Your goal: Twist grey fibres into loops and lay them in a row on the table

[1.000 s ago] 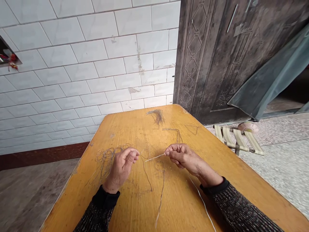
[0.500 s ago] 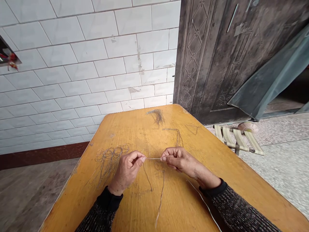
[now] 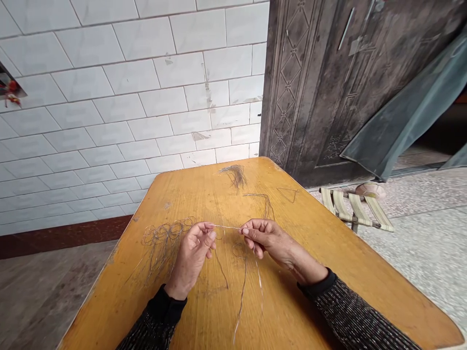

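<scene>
I had two hands at work, my left hand [image 3: 193, 253] and my right hand [image 3: 268, 238], with one pale wire [image 3: 226, 227] between them. Two looped wires [image 3: 239, 272] lay on the one table [image 3: 328, 253]. The pile of loops [image 3: 164, 236] held perhaps six; they overlapped too much to count. Two loose bundles [image 3: 235, 174] lay farther off, and one stool [image 3: 355, 206] stood beside.

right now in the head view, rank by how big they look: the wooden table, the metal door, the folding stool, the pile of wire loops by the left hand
1. metal door and wooden table: both cut off by the frame, and the table lies nearer, so unranked.
2. folding stool and pile of wire loops: similar; the stool stands farther away.
</scene>
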The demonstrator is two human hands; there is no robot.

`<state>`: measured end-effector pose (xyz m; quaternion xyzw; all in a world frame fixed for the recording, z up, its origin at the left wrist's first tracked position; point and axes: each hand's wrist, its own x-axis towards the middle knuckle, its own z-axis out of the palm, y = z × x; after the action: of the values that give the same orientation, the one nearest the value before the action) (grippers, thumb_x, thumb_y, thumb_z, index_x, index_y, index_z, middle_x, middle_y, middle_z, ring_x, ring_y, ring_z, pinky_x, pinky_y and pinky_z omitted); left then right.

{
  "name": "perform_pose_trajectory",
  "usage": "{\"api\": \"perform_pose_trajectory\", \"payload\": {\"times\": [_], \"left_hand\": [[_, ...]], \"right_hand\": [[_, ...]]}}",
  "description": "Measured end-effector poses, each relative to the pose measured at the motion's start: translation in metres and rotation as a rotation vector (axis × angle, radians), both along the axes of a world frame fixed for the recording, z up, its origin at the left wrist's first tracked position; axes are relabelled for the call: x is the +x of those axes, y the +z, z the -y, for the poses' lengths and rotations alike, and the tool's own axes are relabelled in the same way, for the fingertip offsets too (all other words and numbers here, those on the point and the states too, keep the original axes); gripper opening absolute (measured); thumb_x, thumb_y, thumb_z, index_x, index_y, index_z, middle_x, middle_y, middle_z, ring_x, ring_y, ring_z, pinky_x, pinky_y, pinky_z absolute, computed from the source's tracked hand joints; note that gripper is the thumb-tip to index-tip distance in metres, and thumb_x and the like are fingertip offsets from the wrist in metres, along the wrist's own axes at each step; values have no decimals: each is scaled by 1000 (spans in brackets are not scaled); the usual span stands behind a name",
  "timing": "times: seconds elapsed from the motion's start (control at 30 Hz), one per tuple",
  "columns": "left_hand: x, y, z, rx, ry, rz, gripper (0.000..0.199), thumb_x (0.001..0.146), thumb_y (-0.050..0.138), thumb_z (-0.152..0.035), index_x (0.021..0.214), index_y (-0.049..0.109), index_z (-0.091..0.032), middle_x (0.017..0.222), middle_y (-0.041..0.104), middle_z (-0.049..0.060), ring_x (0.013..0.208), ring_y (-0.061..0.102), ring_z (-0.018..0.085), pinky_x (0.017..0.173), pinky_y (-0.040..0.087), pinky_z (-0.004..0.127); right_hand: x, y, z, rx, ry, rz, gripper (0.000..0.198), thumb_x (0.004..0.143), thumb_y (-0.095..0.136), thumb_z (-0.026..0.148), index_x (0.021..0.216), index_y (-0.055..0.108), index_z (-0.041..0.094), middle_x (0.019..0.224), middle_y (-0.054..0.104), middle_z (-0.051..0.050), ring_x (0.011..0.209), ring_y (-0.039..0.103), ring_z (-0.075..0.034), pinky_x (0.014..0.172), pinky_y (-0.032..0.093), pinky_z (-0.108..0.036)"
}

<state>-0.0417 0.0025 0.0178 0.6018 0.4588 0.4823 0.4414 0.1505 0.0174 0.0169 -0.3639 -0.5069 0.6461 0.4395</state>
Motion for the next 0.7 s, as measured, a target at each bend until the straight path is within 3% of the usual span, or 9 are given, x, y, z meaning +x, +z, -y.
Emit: {"api": "perform_pose_trajectory", "payload": {"times": [0.17, 0.27, 0.4, 0.57, 0.7], "left_hand": [[14, -2, 11, -332, -308, 62, 31, 79, 53, -42, 93, 52, -14, 85, 61, 5, 53, 47, 6, 45, 32, 17], [21, -6, 17, -437, -453, 60, 30, 81, 50, -43, 89, 54, -13, 78, 62, 5, 46, 43, 4, 43, 26, 17], [25, -10, 19, -442, -487, 100, 26, 81, 51, -39, 82, 54, -13, 64, 56, 0, 44, 39, 3, 42, 24, 17], [28, -9, 23, -340, -508, 5, 21, 80, 54, -34, 81, 54, -12, 60, 52, -3, 44, 38, 4, 42, 27, 17], [32, -9, 27, -369, -474, 24, 23, 80, 53, -35, 75, 51, -14, 59, 52, -3, 41, 36, 3, 40, 27, 17]], "right_hand": [[-6, -1, 2, -16, -8, -31, 30, 66, 67, 40, 64, 55, 13, 50, 58, 4, 34, 49, -4, 34, 35, -14], [-8, -1, 5, -34, 33, -44, 29, 67, 66, 39, 63, 56, 13, 51, 60, 3, 37, 52, -4, 36, 38, -14], [-11, -1, 8, -53, 69, -85, 28, 68, 65, 38, 60, 56, 13, 50, 60, 2, 36, 50, -4, 37, 36, -14], [-19, -5, 10, -32, -34, -71, 26, 65, 66, 34, 54, 52, 14, 38, 52, 5, 27, 37, -2, 30, 24, -15], [-20, -5, 9, -30, -55, -26, 24, 63, 65, 33, 53, 52, 15, 37, 51, 5, 26, 35, -3, 28, 22, -16]]}}
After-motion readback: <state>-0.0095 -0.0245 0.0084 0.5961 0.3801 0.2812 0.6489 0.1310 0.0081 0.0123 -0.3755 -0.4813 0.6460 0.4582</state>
